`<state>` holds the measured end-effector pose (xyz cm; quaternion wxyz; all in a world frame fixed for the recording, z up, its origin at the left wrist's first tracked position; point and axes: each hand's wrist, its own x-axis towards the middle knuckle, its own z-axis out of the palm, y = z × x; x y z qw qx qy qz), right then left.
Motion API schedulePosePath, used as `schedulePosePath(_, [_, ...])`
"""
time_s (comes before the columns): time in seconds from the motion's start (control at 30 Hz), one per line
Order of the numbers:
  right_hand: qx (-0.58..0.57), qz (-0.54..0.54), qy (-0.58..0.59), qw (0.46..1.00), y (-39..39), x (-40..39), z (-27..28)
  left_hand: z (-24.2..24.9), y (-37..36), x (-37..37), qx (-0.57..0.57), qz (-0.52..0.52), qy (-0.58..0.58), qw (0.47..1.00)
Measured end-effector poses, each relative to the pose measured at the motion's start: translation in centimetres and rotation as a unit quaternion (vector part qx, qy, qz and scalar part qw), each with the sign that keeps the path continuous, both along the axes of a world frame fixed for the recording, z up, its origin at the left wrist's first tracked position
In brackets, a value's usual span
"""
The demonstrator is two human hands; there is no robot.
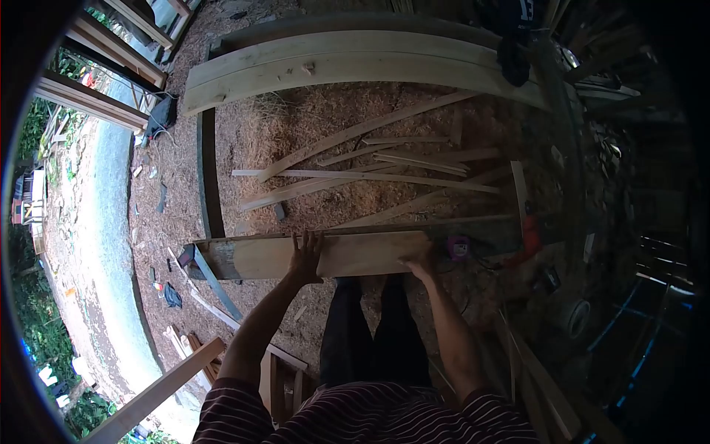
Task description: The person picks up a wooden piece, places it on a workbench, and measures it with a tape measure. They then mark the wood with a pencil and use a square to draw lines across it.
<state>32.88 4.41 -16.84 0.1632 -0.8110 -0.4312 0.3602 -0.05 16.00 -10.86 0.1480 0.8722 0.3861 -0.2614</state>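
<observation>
Showed the left hand [304, 260] with its back upward and fingers spread, laid on the work near the seam between the left pale board [265, 257] and the right pale board [362, 254]. Showed the right hand [422, 260] at the right end of the right pale board, with the thumb stretched along the near edge; could not tell, owing to shadow, whether gripping or merely touching with the other fingers. Showed both boards lying lengthwise on a darker timber beam [220, 261], in front of the dark-trousered legs [346, 325]; could not tell whether abutting or overlapping at the seam. Included a pink-cased tool [458, 248] just beside the right hand, with an orange object [531, 235] farther right. Included, beyond the beam, narrow wooden strips [370, 175] scattered over wood shavings [274, 129], then long planks [414, 68] set roughly parallel to the beam.
</observation>
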Motion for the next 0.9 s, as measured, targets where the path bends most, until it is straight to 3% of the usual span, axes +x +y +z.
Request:
schedulePosePath(0.07, [-0.05,-0.075,0.243,0.966,0.3,0.3,0.7,-0.8,-0.2,-0.1,0.004,0.001,0.023,1.0])
schedulePosePath(0.1, [-0.049,-0.07,0.246,0.966,0.6,0.3,1.1,-0.9,-0.2,-0.1,0.006,0.006,0.025,1.0])
schedulePosePath(0.2, [-0.138,-0.195,0.322,0.916,0.7,-0.1,2.1,-1.2,-0.3,-0.5,0.003,-0.001,0.021,1.0])
schedulePosePath(0.3, [-0.111,-0.147,0.293,0.938,1.0,1.1,2.2,-1.6,0.2,-0.3,-0.014,0.01,0.007,1.0])
schedulePosePath(0.33, [-0.047,-0.036,0.12,0.991,0.8,1.0,2.2,-1.7,0.6,-0.4,-0.028,0.012,-0.007,1.0])
schedulePosePath(0.37, [0.019,0.076,-0.057,0.995,0.6,0.9,2.0,-1.7,0.9,-0.6,-0.044,0.014,-0.019,0.999])
schedulePosePath(0.4, [0.018,0.078,-0.055,0.995,1.0,0.7,3.0,-1.7,1.2,-0.7,-0.045,0.016,-0.017,0.999])
schedulePosePath(0.47, [0.084,0.231,-0.113,0.963,2.4,0.6,5.7,-1.9,2.3,-0.9,-0.057,0.006,-0.041,0.997])
schedulePosePath(0.5, [0.085,0.233,-0.111,0.962,3.1,0.3,7.0,-1.8,3.0,-0.8,-0.057,0.009,-0.04,0.998])
schedulePosePath(0.57, [0.043,0.403,-0.168,0.899,4.4,-0.6,9.3,-1.4,4.0,-0.4,-0.107,-0.001,-0.038,0.993])
schedulePosePath(0.67, [-0.043,0.463,-0.218,0.858,6.1,-2.9,10.8,-1.7,3.4,-0.4,-0.067,-0.014,-0.035,0.997])
schedulePosePath(0.8, [-0.008,0.489,-0.223,0.843,6.3,-5.1,6.3,-1.3,2.3,-0.7,-0.021,-0.015,-0.046,0.999])
schedulePosePath(0.9, [-0.031,0.486,-0.228,0.843,6.6,-4.5,6.7,-0.7,3.2,-0.1,-0.02,-0.007,-0.056,0.998])
